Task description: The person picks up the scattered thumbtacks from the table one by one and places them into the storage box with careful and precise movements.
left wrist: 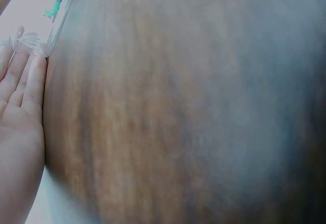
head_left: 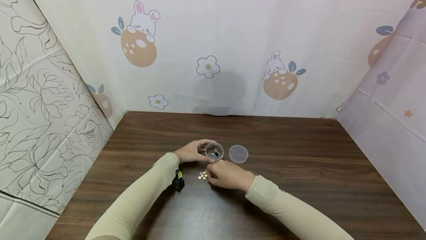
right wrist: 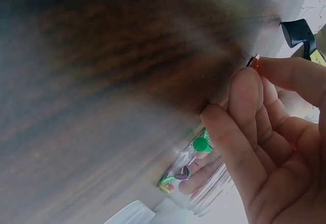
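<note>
The right hand (head_left: 226, 175) sits nearest, fingers curled and pinching one small bead off the table (head_left: 299, 181) at the edge of a little pile of beads (head_left: 203, 175). Just beyond, the left hand (head_left: 193, 151) cups the clear jar (head_left: 214, 151), steadying it. The jar already holds a few colourful pieces; several beads remain outside. Its lid (head_left: 238, 154) lies off, just beside it.
</note>
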Demonstrator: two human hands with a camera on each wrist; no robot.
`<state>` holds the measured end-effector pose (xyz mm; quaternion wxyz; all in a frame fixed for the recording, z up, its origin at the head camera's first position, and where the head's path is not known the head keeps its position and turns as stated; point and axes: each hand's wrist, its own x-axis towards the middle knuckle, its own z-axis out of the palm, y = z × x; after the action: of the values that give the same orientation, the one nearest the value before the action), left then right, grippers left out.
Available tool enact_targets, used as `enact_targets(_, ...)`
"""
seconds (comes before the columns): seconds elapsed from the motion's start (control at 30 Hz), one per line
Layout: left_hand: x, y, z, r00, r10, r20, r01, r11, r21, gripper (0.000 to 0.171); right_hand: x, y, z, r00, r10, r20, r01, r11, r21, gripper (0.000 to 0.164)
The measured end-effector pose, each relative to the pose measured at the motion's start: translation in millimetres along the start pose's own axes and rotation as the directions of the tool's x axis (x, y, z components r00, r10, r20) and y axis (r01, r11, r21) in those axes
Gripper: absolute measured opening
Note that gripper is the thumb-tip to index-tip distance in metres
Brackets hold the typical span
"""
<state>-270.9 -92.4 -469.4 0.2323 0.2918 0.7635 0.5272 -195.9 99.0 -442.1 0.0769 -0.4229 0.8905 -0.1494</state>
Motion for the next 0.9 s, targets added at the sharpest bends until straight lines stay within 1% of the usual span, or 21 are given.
enact_targets(0.1, -2.1, 5.6, -0.8, 1.0, 0.006, 0.015, -0.006, 1.0, 0.001, 0.071, 0, 0, 0, 1.0, -0.005, 0.002, 0.005, 1.0, 0.005, 0.015)
enact_targets(0.23, -2.1, 6.5, -1.1, 1.0, 0.016, 0.022, -0.016, 1.0, 0.005, 0.071, -1, 1, -3, 1.0, -0.018, 0.0, 0.018, 0.999, 0.034, 0.015)
enact_targets(0.33, -2.3, 6.2, -1.6, 0.999, 0.037, 0.031, -0.037, 0.999, -0.009, 0.072, -2, 4, -7, 0.999, -0.033, -0.003, 0.033, 0.997, 0.069, 0.014)
enact_targets(0.4, -2.8, 6.8, -2.3, 0.998, 0.05, 0.039, -0.05, 0.999, -0.017, 0.071, -2, 7, -10, 0.999, -0.048, -0.016, 0.049, 0.997, 0.067, 0.013)
enact_targets(0.5, -3.7, 7.3, -3.3, 0.997, 0.06, 0.051, -0.059, 0.998, -0.026, 0.071, -3, 11, -17, 0.998, -0.048, -0.04, 0.051, 0.997, 0.063, 0.01)
enact_targets(0.57, -4.1, 7.5, -3.3, 0.997, 0.053, 0.049, -0.052, 0.998, -0.023, 0.071, -3, 13, -22, 0.997, -0.042, -0.057, 0.045, 0.997, 0.061, 0.008)
enact_targets(0.7, -4.4, 8.0, -3.1, 0.999, 0.033, 0.043, -0.033, 0.999, -0.019, 0.072, -4, 16, -31, 0.997, -0.014, -0.071, 0.021, 0.995, 0.098, 0.005)
enact_targets(0.9, -4.3, 9.4, -2.0, 0.999, 0.007, 0.032, -0.007, 1.0, -0.015, 0.074, -4, 26, -38, 0.993, 0.049, -0.109, -0.039, 0.994, 0.097, 0.005)
